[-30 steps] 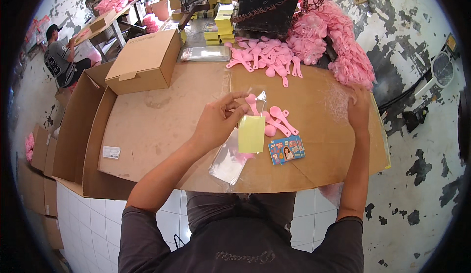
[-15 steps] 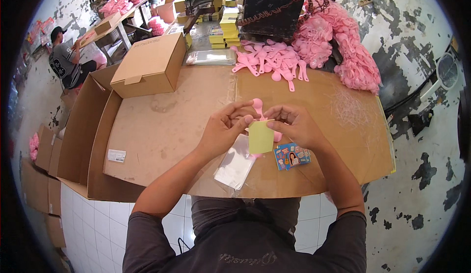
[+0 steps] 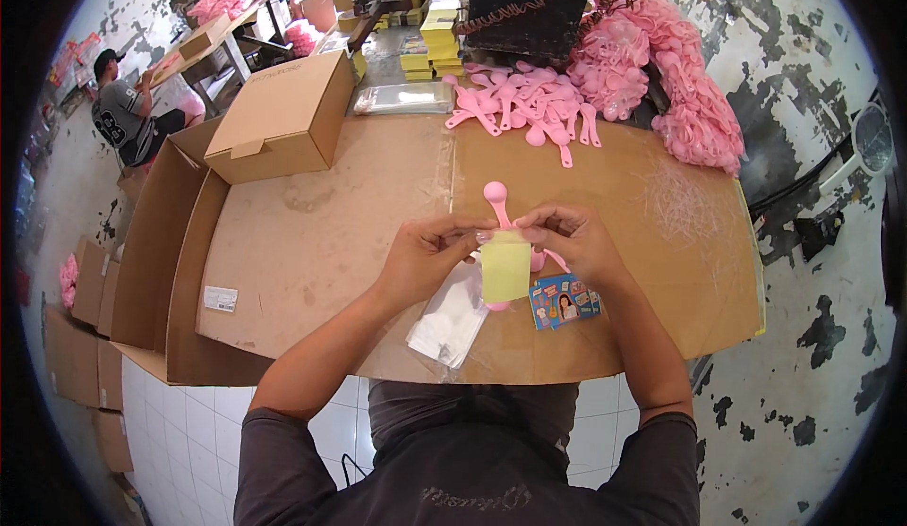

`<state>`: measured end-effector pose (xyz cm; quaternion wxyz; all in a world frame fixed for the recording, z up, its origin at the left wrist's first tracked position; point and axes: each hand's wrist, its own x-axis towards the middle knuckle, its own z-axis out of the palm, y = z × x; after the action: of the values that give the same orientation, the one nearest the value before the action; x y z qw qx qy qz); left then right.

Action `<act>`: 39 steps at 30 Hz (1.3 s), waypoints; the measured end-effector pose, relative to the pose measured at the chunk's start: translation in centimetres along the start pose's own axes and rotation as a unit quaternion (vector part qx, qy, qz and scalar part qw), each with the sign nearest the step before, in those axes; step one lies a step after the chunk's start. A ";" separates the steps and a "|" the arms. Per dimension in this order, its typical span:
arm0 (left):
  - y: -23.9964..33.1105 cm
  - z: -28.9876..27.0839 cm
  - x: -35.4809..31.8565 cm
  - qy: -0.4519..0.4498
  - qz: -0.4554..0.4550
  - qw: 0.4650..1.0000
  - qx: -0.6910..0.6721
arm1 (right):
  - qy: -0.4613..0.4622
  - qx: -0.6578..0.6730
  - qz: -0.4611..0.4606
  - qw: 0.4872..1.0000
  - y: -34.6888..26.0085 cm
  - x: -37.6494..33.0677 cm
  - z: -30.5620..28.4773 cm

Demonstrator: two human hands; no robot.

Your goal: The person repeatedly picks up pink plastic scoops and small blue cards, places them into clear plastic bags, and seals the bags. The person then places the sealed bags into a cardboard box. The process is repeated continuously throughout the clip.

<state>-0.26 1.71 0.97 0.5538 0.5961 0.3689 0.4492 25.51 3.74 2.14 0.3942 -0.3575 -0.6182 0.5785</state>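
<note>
In front of me, over the near middle of the table, both hands pinch the upper corners of a pale yellow-green card [image 3: 506,273]. A paler, see-through-looking strip runs along its top; I cannot tell whether the card is in a clear bag. My left hand [image 3: 436,254] is closed on one corner and my right hand [image 3: 573,241] on the other. Just beyond the card lies a pink measuring spoon [image 3: 496,193], its handle end between my fingers. Pink pieces peek out beside and below the card. Clear plastic bags [image 3: 446,329] lie near my left hand, blue printed cards [image 3: 564,302] below my right.
Loose pink spoons [image 3: 524,101] are heaped at the far side, beside bulging bags of pink spoons [image 3: 699,115]. A closed carton [image 3: 279,115] and open box [image 3: 156,271] stand left. Yellow stacks [image 3: 440,34] and a seated person [image 3: 128,115] are farther back.
The card has come down slightly, and my fingers have drawn in along its top edge. More of the spoon beyond it now shows. The view has shifted a little.
</note>
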 end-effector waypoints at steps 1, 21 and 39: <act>-0.1 -0.2 0.0 -0.003 0.010 1.000 0.009 | 0.001 0.002 0.001 1.000 0.2 0.0 -0.1; -0.5 -1.1 0.3 -0.039 -0.043 0.998 0.002 | -0.017 0.003 0.031 0.999 1.2 -0.3 0.0; 2.7 -2.7 -3.9 -0.021 -0.074 0.997 0.028 | -0.084 -0.038 -0.014 0.996 -0.1 -1.6 -0.8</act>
<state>-4.26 -1.39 3.11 0.5764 0.5920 0.4127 0.3835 26.92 2.61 2.13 0.3350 -0.3133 -0.6756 0.5772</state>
